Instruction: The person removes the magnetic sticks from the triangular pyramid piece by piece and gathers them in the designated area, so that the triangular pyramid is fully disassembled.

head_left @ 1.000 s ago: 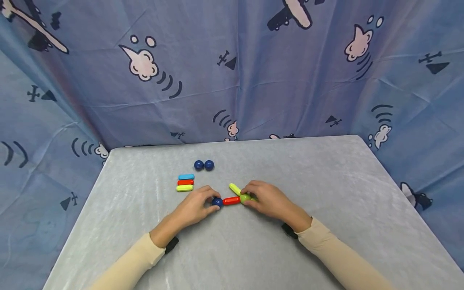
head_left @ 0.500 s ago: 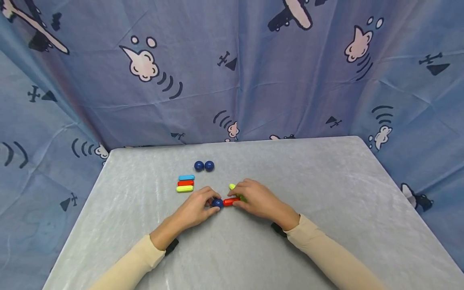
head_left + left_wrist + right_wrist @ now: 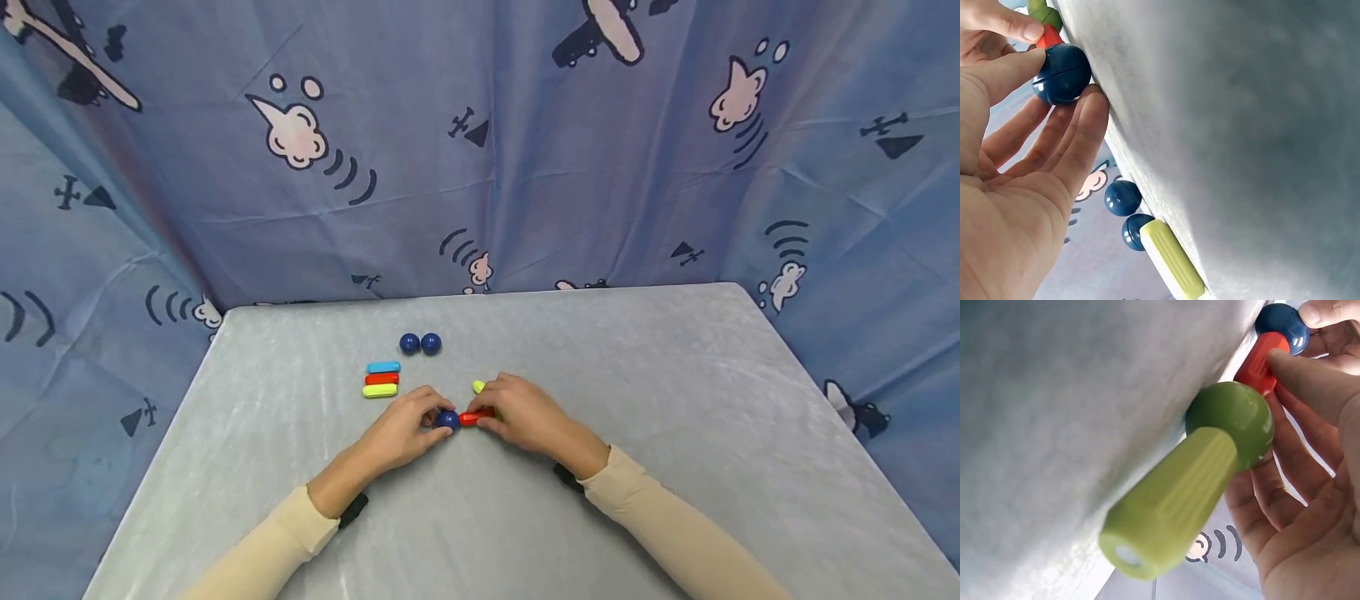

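Observation:
My left hand (image 3: 401,429) pinches a dark blue ball (image 3: 447,420) between thumb and fingers, low over the table. Joined to that ball is a short red rod (image 3: 1260,365), which my right hand (image 3: 532,417) grips with its thumb and fingers. At the red rod's other end, the right wrist view shows a green ball (image 3: 1232,419) with a yellow-green rod (image 3: 1166,506) sticking out of it. The head view hides that ball behind my right hand. Past my right fingertips, the tip of a yellow-green rod (image 3: 478,387) shows.
Two dark blue balls, a left one (image 3: 409,343) and a right one (image 3: 431,343), lie side by side farther back. Nearer lie a light blue rod (image 3: 383,367), a loose red rod (image 3: 382,379) and a yellow rod (image 3: 380,390). A patterned curtain (image 3: 420,192) hangs behind the grey table (image 3: 637,358).
My right hand has moved left from the green ball onto the red rod, covering the ball in the head view. My left hand keeps holding the dark blue ball.

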`<state>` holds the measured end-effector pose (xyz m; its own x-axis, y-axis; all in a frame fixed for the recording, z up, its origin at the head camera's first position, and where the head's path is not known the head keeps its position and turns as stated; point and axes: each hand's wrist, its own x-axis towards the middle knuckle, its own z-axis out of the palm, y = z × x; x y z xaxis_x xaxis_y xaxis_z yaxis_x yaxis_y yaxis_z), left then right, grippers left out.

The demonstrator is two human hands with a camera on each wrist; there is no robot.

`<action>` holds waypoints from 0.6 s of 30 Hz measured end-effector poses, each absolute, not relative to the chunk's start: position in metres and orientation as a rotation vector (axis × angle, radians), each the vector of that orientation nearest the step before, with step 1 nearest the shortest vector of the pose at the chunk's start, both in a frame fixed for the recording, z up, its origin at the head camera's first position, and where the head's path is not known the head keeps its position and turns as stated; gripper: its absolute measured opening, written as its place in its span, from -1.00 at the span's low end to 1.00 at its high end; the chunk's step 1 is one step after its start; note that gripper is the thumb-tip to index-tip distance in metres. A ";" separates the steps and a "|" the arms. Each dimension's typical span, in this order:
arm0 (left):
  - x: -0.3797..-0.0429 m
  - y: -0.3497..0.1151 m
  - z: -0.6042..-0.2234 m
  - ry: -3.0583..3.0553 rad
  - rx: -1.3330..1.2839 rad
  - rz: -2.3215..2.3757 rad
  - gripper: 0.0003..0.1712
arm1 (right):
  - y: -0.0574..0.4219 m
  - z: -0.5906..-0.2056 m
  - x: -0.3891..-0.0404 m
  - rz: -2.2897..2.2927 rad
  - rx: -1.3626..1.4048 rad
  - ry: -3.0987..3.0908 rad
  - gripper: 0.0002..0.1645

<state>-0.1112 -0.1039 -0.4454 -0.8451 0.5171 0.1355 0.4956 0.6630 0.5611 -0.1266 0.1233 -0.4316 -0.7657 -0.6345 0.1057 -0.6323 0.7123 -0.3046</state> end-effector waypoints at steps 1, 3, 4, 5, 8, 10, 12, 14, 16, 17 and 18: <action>-0.111 -0.104 -0.445 2.828 0.862 0.941 -0.70 | 0.123 -0.432 -0.126 -0.509 -1.073 2.901 -0.85; -0.111 -0.103 -0.446 2.824 0.863 0.953 -0.70 | 0.124 -0.433 -0.126 -0.506 -1.073 2.909 -0.85; -0.111 -0.104 -0.446 2.821 0.862 0.958 -0.70 | 0.123 -0.433 -0.126 -0.505 -1.074 2.913 -0.85; -0.111 -0.104 -0.446 2.821 0.863 0.960 -0.70 | 0.123 -0.433 -0.126 -0.505 -1.077 2.917 -0.85; -0.112 -0.104 -0.446 2.815 0.863 0.965 -0.70 | 0.122 -0.434 -0.126 -0.487 -1.105 2.927 -0.85; -0.112 -0.105 -0.446 2.811 0.856 0.968 -0.70 | 0.122 -0.434 -0.126 -0.472 -1.131 2.929 -0.86; -0.113 -0.106 -0.446 2.807 0.844 0.971 -0.70 | 0.122 -0.434 -0.126 -0.460 -1.151 2.925 -0.85; -0.113 -0.107 -0.446 2.802 0.833 0.975 -0.69 | 0.122 -0.434 -0.126 -0.458 -1.139 2.917 -0.83; -0.113 -0.107 -0.446 2.796 0.830 0.977 -0.69 | 0.124 -0.433 -0.125 -0.477 -1.115 2.907 -0.81; -0.113 -0.108 -0.446 2.794 0.829 0.979 -0.69 | 0.125 -0.432 -0.125 -0.484 -1.102 2.906 -0.79; -0.113 -0.108 -0.446 2.792 0.829 0.979 -0.69 | 0.127 -0.431 -0.125 -0.492 -1.088 2.908 -0.77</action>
